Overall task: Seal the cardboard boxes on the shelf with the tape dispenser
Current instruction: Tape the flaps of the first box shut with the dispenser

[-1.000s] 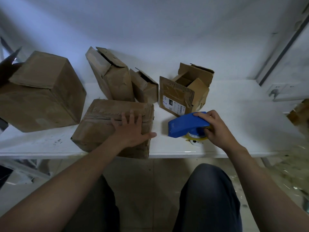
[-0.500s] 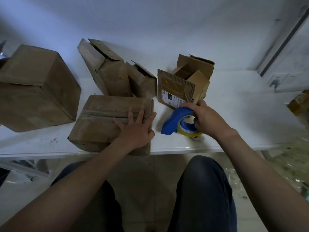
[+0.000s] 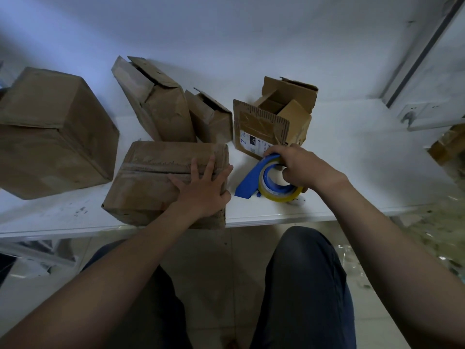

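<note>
**The seam runs left to right, and the dispenser is at its right end**

The white shelf (image 3: 352,157) crosses the view from side to side, and its front edge is close to your knees. The large box (image 3: 50,132) stands at the far left, well apart from your hands.

The flat box (image 3: 156,177) lies in the middle, with its near side at the front edge of the shelf. Its taped seam (image 3: 151,170) is the long axis for the next move, and it goes left to right, almost parallel to that edge.

Behind the flat box, the tall box (image 3: 161,109) and the small box (image 3: 211,117) lean with loose flaps. The open box (image 3: 274,122) stands to the right of them, just behind your right hand.

The tape dispenser (image 3: 254,177) rests on the shelf just beside the right side of the flat box. Its blue nose points left toward the box, and the yellow tape roll (image 3: 279,195) sits on the side nearer to you.

Your left hand (image 3: 203,187) lies flat with the fingers spread and presses the right end of the seam. It holds nothing. Your right hand (image 3: 302,165) is curled around the dispenser and grips it, so this is the hand nearer to the tool.

In my judgement, a pull along the seam must go leftward, and your left hand covers the starting end. On the right of the dispenser only the white surface shows, but there is little room at the front edge.
</note>
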`<state>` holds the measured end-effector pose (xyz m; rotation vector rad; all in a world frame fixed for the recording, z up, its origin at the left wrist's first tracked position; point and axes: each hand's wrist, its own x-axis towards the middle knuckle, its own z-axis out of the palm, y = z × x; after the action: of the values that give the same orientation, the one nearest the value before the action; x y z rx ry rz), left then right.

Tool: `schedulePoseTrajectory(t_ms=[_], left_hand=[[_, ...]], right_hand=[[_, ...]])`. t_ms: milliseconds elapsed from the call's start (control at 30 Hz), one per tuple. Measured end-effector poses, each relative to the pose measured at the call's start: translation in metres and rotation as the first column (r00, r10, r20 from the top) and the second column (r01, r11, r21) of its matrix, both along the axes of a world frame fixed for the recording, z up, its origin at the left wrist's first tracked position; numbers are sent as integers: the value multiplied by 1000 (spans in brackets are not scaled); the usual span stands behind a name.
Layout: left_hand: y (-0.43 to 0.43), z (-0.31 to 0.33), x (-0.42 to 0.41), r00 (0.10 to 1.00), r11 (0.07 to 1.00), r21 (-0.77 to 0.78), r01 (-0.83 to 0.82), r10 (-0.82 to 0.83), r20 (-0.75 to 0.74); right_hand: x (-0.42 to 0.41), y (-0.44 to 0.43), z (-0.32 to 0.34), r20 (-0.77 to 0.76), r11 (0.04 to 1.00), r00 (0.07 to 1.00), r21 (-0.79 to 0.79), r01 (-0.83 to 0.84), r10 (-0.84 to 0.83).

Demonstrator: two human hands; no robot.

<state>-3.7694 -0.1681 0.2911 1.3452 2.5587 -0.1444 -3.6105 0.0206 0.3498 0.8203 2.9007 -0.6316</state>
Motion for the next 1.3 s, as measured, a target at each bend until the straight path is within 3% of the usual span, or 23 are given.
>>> schedulePoseTrajectory(t_ms=[667, 833, 1300], left_hand=[[4, 4, 4, 1000, 997, -73, 21, -22, -13], [7, 6, 6, 1000, 994, -109, 4, -4, -1], [10, 10, 10, 1000, 986, -166, 22, -19, 16]], right_hand=[[2, -17, 7, 43, 990, 991, -59, 128, -126], [-15, -24, 7, 63, 996, 994, 17, 87, -88], [-10, -20, 14, 131, 995, 987, 34, 91, -95]])
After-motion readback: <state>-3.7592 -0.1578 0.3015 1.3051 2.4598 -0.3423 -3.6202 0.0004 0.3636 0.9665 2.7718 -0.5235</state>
